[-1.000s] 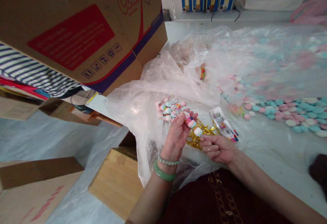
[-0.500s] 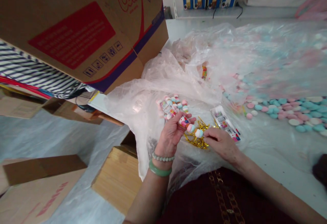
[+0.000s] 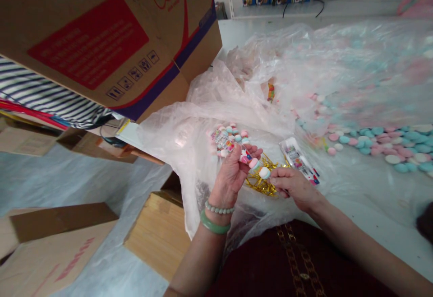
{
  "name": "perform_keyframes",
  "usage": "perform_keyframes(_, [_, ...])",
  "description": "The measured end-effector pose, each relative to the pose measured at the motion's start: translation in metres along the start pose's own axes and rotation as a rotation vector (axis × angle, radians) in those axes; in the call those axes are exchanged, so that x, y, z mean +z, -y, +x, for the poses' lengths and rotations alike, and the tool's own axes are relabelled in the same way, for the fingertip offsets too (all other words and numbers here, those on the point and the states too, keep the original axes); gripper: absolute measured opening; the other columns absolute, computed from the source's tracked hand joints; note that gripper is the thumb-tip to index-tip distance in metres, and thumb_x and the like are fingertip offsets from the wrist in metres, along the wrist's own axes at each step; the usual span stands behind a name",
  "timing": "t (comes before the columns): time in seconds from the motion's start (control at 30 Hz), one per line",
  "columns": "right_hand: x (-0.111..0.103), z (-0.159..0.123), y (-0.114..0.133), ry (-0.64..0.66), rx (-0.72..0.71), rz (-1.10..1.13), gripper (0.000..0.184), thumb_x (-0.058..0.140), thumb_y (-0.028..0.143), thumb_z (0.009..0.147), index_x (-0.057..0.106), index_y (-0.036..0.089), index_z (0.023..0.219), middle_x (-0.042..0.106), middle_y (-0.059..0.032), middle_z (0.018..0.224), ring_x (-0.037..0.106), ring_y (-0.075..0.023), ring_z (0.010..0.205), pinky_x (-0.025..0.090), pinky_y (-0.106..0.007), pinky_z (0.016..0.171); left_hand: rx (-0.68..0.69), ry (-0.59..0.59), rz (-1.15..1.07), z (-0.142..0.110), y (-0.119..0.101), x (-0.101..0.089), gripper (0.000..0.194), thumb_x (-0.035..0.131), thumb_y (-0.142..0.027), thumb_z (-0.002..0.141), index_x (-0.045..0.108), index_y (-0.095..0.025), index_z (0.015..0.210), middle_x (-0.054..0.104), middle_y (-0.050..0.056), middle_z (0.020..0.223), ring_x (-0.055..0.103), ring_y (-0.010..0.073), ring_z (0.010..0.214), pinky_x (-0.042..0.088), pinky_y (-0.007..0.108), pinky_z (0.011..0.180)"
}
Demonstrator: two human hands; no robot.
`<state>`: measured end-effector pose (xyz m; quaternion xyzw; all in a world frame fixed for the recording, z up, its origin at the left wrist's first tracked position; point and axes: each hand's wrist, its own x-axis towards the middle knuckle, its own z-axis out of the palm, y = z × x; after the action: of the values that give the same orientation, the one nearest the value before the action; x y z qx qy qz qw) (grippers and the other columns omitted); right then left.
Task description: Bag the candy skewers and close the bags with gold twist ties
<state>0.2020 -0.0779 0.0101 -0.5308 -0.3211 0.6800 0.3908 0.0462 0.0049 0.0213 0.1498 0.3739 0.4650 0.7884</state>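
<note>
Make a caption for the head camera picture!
Left hand holds pastel candy stick near right hand, above gold tinsel.

Bare right hand [image 3: 295, 189] shifted upward; fingertips [image 3: 275, 173] now just beside pastel marshmallow skewer [image 3: 254, 165].

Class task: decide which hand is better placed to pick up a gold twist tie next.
Probably the right hand: its fingers look empty and lie beside the gold twist ties, while the left hand is holding pastel candy sticks.
</note>
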Motion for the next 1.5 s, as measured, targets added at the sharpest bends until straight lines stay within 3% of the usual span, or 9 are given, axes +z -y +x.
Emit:
perform_keyframes(0.2, [-0.015,0.001,0.000,0.053,0.127,0.334,0.018,0.074,0.028,0.064,0.061,0.015,0.066,0.046,0.0054,0.047,0.027,-0.0032,0.038,0.012,-0.021,0.038,-0.055,-0.023,0.068,0.001,-0.002,-0.004,0.016,0.068,-0.028,0.084,0.065,-0.012,0.086,0.069,0.006,0.081,0.069,0.0174,0.078,0.056,0.037,0.086])
perform_keyframes(0.37, [-0.015,0.001,0.000,0.084,0.162,0.282,0.017,0.072,0.028,0.063,0.060,0.016,0.064,0.044,0.0066,0.045,0.024,-0.0036,0.036,0.011,-0.022,0.038,-0.014,-0.013,0.132,0.004,0.001,-0.006,0.017,0.071,-0.028,0.081,0.066,-0.012,0.083,0.069,0.006,0.079,0.069,0.0177,0.075,0.056,0.038,0.086])
perform_keyframes(0.47, [-0.005,0.000,-0.003,-0.032,0.016,0.045,0.016,0.065,0.029,0.069,0.057,0.019,0.060,0.042,0.0056,0.046,0.029,-0.0067,0.040,0.018,-0.023,0.042,0.001,-0.053,0.125,0.005,0.006,-0.002,0.020,0.069,-0.032,0.083,0.066,-0.012,0.084,0.070,0.008,0.083,0.070,0.0201,0.080,0.055,0.039,0.088])
perform_keyframes(0.7, [0.004,-0.006,-0.015,-0.252,-0.510,-0.957,0.025,0.048,0.020,0.086,0.055,0.020,0.062,0.056,-0.0036,0.067,0.047,-0.0151,0.065,0.028,-0.030,0.061,-0.035,-0.177,0.036,0.005,0.010,0.009,0.018,0.061,-0.031,0.088,0.064,-0.014,0.086,0.068,0.009,0.089,0.069,0.0234,0.093,0.055,0.041,0.091])
perform_keyframes(0.93, [0.000,-0.007,-0.021,-0.260,-0.558,-1.123,0.026,0.045,0.020,0.091,0.059,0.020,0.069,0.060,-0.0058,0.071,0.052,-0.0161,0.067,0.030,-0.029,0.062,-0.069,-0.153,0.045,0.006,0.010,0.002,0.025,0.060,-0.037,0.089,0.064,-0.013,0.086,0.068,0.009,0.089,0.069,0.0228,0.093,0.053,0.041,0.093])
perform_keyframes(1.07, [0.000,-0.005,-0.018,-0.279,-0.521,-0.966,0.022,0.047,0.021,0.088,0.060,0.020,0.070,0.060,-0.0044,0.072,0.052,-0.0162,0.070,0.033,-0.029,0.065,0.019,-0.070,0.094,0.004,0.018,0.000,0.031,0.065,-0.044,0.084,0.066,-0.013,0.087,0.069,0.007,0.087,0.069,0.0228,0.089,0.053,0.041,0.091])
perform_keyframes(1.2, [0.002,-0.003,-0.013,-0.240,-0.340,-0.489,0.019,0.055,0.025,0.081,0.057,0.020,0.063,0.052,0.0005,0.060,0.046,-0.0126,0.058,0.033,-0.026,0.057,-0.004,-0.029,0.088,0.003,0.020,0.002,0.036,0.066,-0.047,0.083,0.067,-0.012,0.086,0.070,0.008,0.087,0.070,0.0221,0.084,0.054,0.040,0.089])
perform_keyframes(1.37, [-0.009,0.003,-0.012,0.093,0.104,0.346,0.015,0.069,0.027,0.071,0.059,0.016,0.070,0.044,0.0061,0.051,0.027,-0.0047,0.041,0.016,-0.020,0.039,-0.106,-0.043,0.056,0.002,0.012,0.003,0.029,0.064,-0.042,0.085,0.065,-0.012,0.087,0.070,0.008,0.083,0.070,0.0212,0.078,0.056,0.041,0.085])
perform_keyframes(1.5, [-0.016,0.008,-0.013,0.352,0.271,0.623,0.017,0.073,0.018,0.070,0.057,0.013,0.072,0.042,0.0083,0.051,0.020,-0.0005,0.038,0.017,-0.015,0.036,-0.101,-0.028,0.067,0.002,0.012,0.003,0.031,0.065,-0.042,0.084,0.065,-0.012,0.084,0.070,0.008,0.081,0.070,0.0218,0.077,0.057,0.040,0.083])
